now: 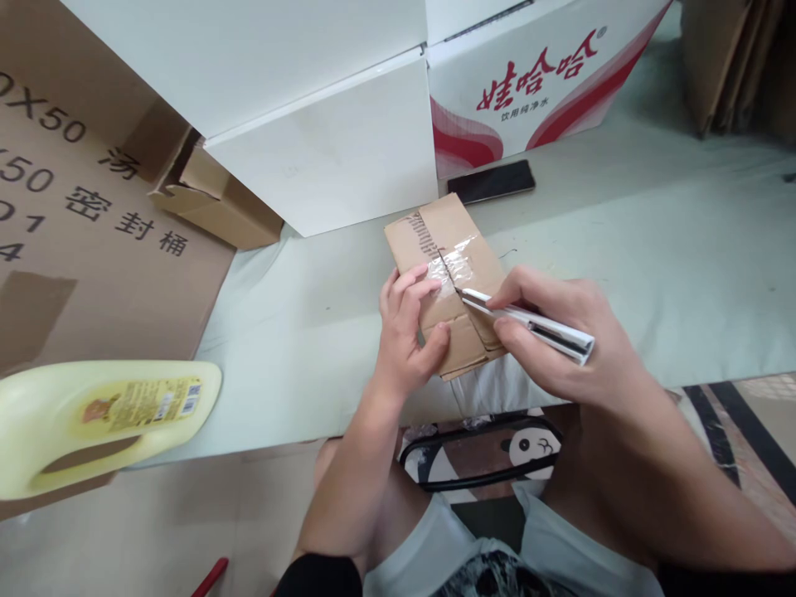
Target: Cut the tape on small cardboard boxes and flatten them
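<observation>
A small cardboard box [463,340] lies flat on the cloth-covered table, with clear tape across its top and a dark slit along the seam. My left hand [407,332] grips the box's left side, fingers bent over its top and thumb pressed near the front corner. Pinched between the thumb and fingers of my right hand [553,323] is a slim white-and-silver utility knife [538,325]. The knife's dark tip touches the seam at the box's middle, by the tape. Black hatched marks run along the far part of the seam.
White cartons [329,149] stand behind the box, one with red lettering [535,91]. A black phone [491,181] lies before them. To the left are a large brown carton [112,249], an open small box [217,199] and a pale yellow bottle [118,414]. Folded cardboard [727,66] stands far right.
</observation>
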`<state>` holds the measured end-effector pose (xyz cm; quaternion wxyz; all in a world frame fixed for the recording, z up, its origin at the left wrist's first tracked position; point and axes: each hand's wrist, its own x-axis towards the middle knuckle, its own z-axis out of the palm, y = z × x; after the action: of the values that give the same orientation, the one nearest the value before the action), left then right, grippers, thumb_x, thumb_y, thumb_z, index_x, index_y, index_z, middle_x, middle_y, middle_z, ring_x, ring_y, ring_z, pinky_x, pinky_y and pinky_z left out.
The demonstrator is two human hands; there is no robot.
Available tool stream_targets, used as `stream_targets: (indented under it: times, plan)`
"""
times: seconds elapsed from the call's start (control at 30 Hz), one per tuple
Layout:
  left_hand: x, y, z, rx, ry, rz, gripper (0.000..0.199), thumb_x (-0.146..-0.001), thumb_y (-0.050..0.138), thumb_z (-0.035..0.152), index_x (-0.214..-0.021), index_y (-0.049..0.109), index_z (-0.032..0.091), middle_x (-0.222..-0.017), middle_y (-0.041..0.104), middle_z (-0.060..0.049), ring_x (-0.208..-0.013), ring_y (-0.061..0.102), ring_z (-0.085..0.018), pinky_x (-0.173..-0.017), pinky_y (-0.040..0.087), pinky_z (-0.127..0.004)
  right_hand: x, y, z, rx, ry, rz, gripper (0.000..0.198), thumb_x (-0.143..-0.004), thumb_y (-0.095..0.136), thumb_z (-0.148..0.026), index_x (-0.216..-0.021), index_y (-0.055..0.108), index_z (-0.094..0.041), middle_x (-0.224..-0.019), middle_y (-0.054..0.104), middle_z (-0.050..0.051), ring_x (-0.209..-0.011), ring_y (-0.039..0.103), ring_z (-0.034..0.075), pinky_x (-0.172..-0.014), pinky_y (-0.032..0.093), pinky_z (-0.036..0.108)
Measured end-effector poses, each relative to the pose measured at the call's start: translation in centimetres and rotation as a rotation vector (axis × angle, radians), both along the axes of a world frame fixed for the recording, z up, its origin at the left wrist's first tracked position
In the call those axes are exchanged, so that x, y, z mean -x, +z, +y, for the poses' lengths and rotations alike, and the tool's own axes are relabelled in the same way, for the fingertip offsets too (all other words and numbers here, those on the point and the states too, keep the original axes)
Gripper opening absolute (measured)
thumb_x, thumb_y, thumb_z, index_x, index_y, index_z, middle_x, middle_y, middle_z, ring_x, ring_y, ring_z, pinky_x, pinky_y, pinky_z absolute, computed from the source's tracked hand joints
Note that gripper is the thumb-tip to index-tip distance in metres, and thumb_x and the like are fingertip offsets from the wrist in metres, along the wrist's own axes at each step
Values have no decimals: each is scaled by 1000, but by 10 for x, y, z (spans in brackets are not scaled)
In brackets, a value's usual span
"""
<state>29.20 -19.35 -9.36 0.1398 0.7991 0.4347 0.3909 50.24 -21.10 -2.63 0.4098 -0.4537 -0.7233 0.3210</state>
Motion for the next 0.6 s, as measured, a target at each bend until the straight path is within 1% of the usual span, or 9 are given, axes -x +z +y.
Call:
stream_targets:
  times: [0.17, 0.43, 0.6]
  plan:
    - [0, 0, 0, 5, 12, 25, 44, -103, 40, 59, -133, 48, 29, -145, 55, -13, -143, 49, -30, -121, 35, -57, -2, 2, -1, 22, 3, 6, 7, -83, 55, -17, -78, 51, -22, -56, 47, -7, -46, 38, 6, -44, 32, 23]
    - [2, 3, 0, 20, 0, 25, 45, -102, 42, 58, -136, 48, 29, -145, 57, -14, -143, 49, -32, -121, 34, -57, -2, 10, -2, 58, 16, -8, 8, -81, 54, -18, -74, 51, -22, -54, 48, -6, -45, 40, 8, -43, 33, 24]
    - [6, 4, 1, 36, 0, 19, 47, -102, 44, 60, -135, 50, 27, -147, 55, -14, -143, 49, -32, -121, 35, -56, -5, 13, -4, 81, 40, 19, 8, -80, 54, -18, -74, 54, -21, -53, 46, -7, -44, 39, 7, -42, 31, 24]
